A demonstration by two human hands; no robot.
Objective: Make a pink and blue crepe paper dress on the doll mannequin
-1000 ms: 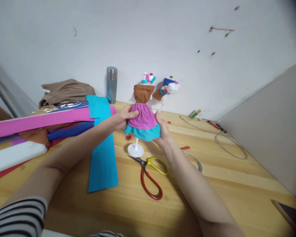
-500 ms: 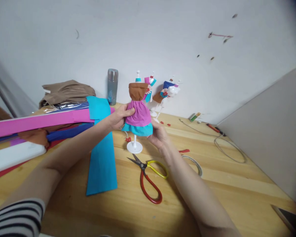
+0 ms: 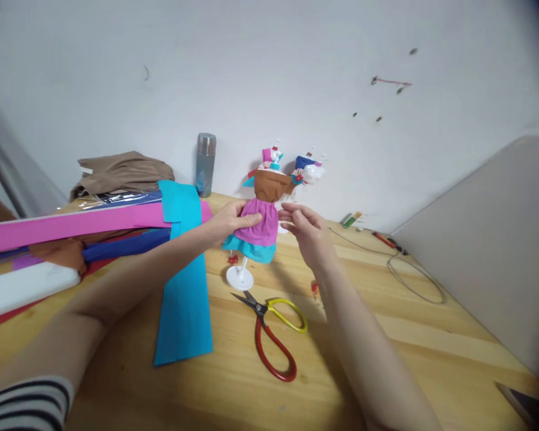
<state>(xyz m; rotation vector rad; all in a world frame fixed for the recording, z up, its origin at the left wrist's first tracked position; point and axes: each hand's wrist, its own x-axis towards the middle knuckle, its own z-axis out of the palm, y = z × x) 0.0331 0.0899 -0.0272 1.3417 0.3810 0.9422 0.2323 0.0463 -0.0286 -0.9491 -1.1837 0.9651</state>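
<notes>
A small mannequin on a white stand wears a paper dress with a brown top, a pink skirt and a teal hem. It leans to the right above the wooden table. My left hand grips the pink skirt from the left, thumb on its front. To the right of the dress my right hand hovers with its fingers loosely apart, just off the skirt's edge and holding nothing.
Red and yellow scissors lie in front of the stand. A teal paper strip and rolls of pink, blue and white paper lie at left. Behind stand a metal flask, brown cloth and two more dressed mannequins. A cable lies at right.
My right hand has let go of the skirt's lower right edge and risen to beside the waist. The mannequin has tilted to the right; the view has dropped slightly.
</notes>
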